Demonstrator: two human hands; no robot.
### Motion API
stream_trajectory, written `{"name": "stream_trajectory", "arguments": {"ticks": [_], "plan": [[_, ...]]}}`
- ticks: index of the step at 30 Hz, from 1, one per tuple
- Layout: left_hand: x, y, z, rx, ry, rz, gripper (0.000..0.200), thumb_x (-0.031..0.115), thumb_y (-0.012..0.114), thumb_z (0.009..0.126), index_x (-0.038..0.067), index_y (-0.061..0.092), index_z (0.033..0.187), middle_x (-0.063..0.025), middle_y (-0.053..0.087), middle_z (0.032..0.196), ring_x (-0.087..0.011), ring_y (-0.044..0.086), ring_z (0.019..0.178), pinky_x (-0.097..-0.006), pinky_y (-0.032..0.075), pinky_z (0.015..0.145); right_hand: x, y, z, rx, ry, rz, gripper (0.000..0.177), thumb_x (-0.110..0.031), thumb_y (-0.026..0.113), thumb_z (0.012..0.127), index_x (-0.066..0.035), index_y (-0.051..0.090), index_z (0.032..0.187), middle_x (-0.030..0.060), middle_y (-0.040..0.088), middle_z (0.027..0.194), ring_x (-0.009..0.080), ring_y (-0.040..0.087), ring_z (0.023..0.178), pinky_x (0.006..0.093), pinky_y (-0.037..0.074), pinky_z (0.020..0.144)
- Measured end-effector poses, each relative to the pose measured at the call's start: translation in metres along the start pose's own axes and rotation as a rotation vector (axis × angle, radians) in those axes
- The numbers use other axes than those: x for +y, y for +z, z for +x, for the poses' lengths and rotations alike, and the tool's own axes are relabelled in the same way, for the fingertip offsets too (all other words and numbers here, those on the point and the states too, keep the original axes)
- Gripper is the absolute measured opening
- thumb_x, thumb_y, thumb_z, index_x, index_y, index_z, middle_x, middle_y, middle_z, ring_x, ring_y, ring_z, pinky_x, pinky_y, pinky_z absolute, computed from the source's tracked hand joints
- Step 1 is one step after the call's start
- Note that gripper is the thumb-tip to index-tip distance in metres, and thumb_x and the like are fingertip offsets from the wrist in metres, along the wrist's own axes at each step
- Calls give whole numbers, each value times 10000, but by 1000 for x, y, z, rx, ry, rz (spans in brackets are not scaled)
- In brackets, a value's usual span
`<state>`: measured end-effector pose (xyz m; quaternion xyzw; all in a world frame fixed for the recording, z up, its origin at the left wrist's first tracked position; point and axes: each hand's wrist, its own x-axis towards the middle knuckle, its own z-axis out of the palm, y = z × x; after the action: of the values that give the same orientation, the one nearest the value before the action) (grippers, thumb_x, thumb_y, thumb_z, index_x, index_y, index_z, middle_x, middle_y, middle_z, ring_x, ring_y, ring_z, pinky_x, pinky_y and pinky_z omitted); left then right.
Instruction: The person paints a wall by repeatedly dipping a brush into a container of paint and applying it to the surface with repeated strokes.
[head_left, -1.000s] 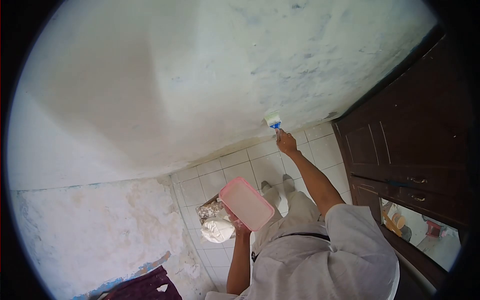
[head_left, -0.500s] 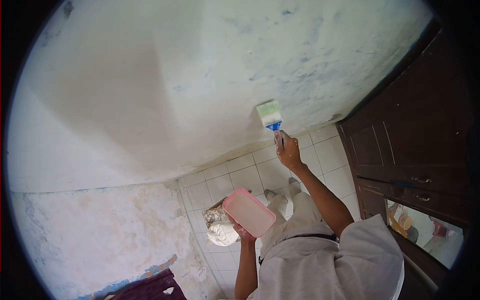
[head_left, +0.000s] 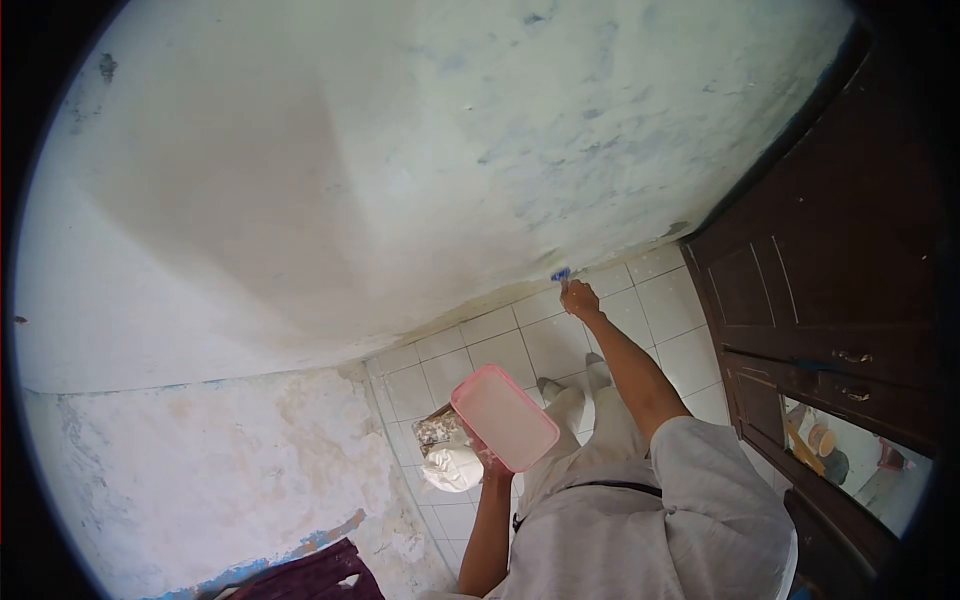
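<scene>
My right hand [head_left: 580, 298] is closed round the handle of a wide paintbrush [head_left: 561, 274] with a blue ferrule. Its bristles are low on the patchy whitish wall [head_left: 400, 180], near the floor; blur hides whether they touch it. My left hand [head_left: 487, 455] grips a pink-rimmed rectangular tub [head_left: 507, 420] from its lower left side. Inside the tub is a pale, whitish content. Most of the left fingers are hidden beneath the tub.
A white plastic bag [head_left: 450, 468] and a paint-spotted box [head_left: 436, 430] are on the tiled floor [head_left: 500, 350] left of my legs. The dark wooden cabinet [head_left: 820, 220] stands at the right. Purple cloth [head_left: 310, 578] hangs by the flaking wall [head_left: 230, 460] at lower left.
My right hand has brought the paintbrush down from higher on the wall to near its base. The tub stays in my left hand. The view has shifted slightly.
</scene>
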<state>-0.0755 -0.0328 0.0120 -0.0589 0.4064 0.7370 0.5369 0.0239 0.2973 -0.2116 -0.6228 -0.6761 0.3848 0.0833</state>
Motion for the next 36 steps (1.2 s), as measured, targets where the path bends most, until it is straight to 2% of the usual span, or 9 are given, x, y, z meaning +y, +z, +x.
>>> {"name": "stream_trajectory", "arguments": {"ticks": [4, 7, 13, 16, 19, 25, 28, 31, 36], "plan": [[-1, 0, 0, -17, -19, -23, 687, 656, 392, 1029, 143, 453, 1481, -85, 597, 1355, -278, 630, 1183, -498, 569, 961, -8, -21, -7, -22, 36, 86, 608, -484, 380, 1080, -17, 670, 821, 169, 701, 706, 419, 704, 795, 552, 545, 806], [-5, -9, 6, 54, -25, 53, 703, 679, 388, 1017, 174, 440, 1503, -70, 591, 1389, -283, 628, 1208, -504, 569, 976, -65, -77, -20, 179, -244, 161, 575, -449, 441, 1078, 14, 636, 798, 154, 645, 603, 367, 707, 700, 508, 545, 706], [-1, -16, 5, 159, 25, 123, 702, 654, 425, 1011, 171, 418, 1519, -88, 586, 1399, -293, 620, 1235, -518, 573, 981, -171, -213, -125, 184, -437, 492, 370, -248, 485, 1076, 26, 573, 843, 200, 607, 646, 399, 667, 623, 416, 510, 560], [-3, -48, 6, 113, 19, 19, 754, 640, 529, 960, 147, 412, 1518, -124, 581, 1396, -326, 616, 1233, -536, 564, 989, -150, -187, -108, 228, -475, 477, 299, -243, 477, 1063, 17, 593, 972, 226, 647, 724, 426, 677, 682, 464, 537, 619], [-2, -78, 15, 19, 5, -74, 838, 626, 631, 883, 123, 408, 1515, -155, 572, 1395, -358, 612, 1225, -560, 545, 1003, -86, -112, -42, 247, -417, 106, 305, -247, 535, 1021, 6, 559, 1188, 224, 699, 796, 422, 710, 800, 526, 560, 716], [35, 84, -21, -332, -38, -121, 967, 600, 745, 765, 82, 403, 1507, -186, 556, 1394, -392, 607, 1211, -591, 518, 1013, -13, -52, 0, -101, 8, -15, 390, -322, 489, 1041, 18, 674, 992, 233, 724, 835, 394, 729, 773, 504, 572, 696], [44, 68, -15, -280, -21, -111, 932, 645, 684, 815, 71, 412, 1496, -185, 566, 1377, -395, 618, 1185, -586, 524, 1000, -10, -66, 2, -346, 64, 361, 472, -375, 486, 1057, 9, 706, 895, 195, 695, 716, 306, 702, 615, 438, 567, 612], [53, 40, 7, -254, -5, -85, 884, 704, 563, 892, 65, 423, 1487, -183, 588, 1351, -400, 636, 1153, -586, 529, 992, -50, -118, -15, -343, 59, 680, 558, -461, 475, 1072, 34, 673, 909, 68, 545, 534, 170, 526, 431, 354, 446, 418], [68, 27, 36, -231, 12, -81, 843, 711, 498, 937, 72, 433, 1483, -176, 604, 1338, -398, 647, 1138, -584, 539, 980, -202, -303, -111, -108, -225, 642, 564, -469, 441, 1093, 28, 621, 898, 0, 420, 466, 113, 384, 392, 292, 324, 419]]}}
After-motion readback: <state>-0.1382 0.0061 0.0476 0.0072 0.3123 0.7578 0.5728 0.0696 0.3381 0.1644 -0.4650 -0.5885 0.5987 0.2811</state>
